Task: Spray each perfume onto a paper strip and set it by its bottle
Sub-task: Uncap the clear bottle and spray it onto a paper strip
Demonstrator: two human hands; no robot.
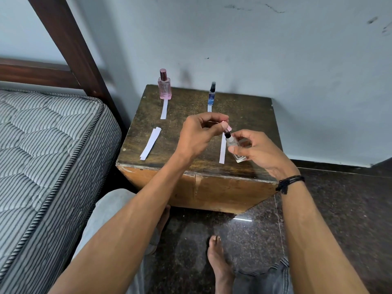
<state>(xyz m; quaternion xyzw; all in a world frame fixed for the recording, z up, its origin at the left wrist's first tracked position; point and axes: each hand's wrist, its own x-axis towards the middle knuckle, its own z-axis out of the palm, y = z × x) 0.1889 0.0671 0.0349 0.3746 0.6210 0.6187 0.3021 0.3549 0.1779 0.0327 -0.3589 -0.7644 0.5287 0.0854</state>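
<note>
**Third bottle in hand, cap at the sprayer, strip lying between the hands**

We are finding the right hand gripping the clear bottle by its body, thumb and fingers curled round the glass. The bottle is tilting, base toward the person and sprayer pointing up and left.

The left hand is pinching what we are reading as a small dark cap at the sprayer tip. We cannot tell whether the cap is seated or free.

The paper strip appears to be lying flat on the surface, directly below the sprayer. Its long axis is running away from the person, and its far end is reaching under the left fingertips. The right hand is sitting just beside it.

At the back, the pink bottle and the blue bottle are each standing with a strip laid in front. Spare strips are lying to the left.

We are judging two bottles served and the third pending.
</note>
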